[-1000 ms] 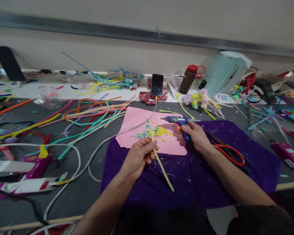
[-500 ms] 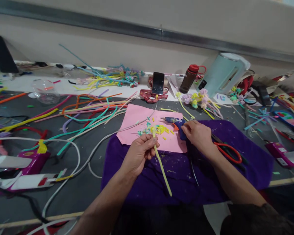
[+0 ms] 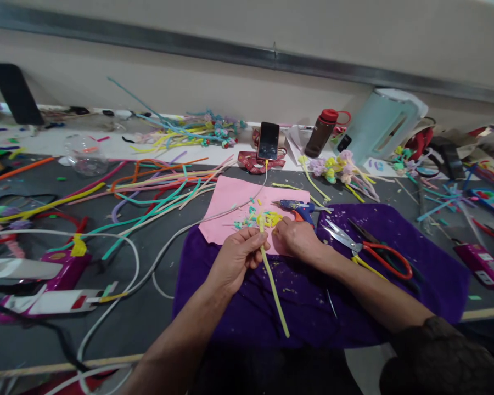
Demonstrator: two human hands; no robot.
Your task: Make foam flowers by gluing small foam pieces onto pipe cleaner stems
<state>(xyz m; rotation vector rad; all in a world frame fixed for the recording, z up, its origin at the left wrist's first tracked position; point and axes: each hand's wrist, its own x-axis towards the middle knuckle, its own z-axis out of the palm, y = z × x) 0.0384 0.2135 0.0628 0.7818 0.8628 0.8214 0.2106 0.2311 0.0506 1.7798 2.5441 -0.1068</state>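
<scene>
Holding the yellow pipe cleaner (image 3: 273, 280) upright over the pink paper (image 3: 234, 206), my left hand (image 3: 236, 258) pinches its upper end. My right hand (image 3: 294, 238), grip closed on nothing, fingers the yellow scraps (image 3: 271, 218). I judge a scrap must next be picked and pressed onto the tip.

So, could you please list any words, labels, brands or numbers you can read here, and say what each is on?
No text can be read in this view.
White label on magenta box, right edge: too blurred.
Red and white panel on magenta box, left: no legible text.
Blue marks on paper by the pale jug: too small.
Phone screen: dark.
</scene>
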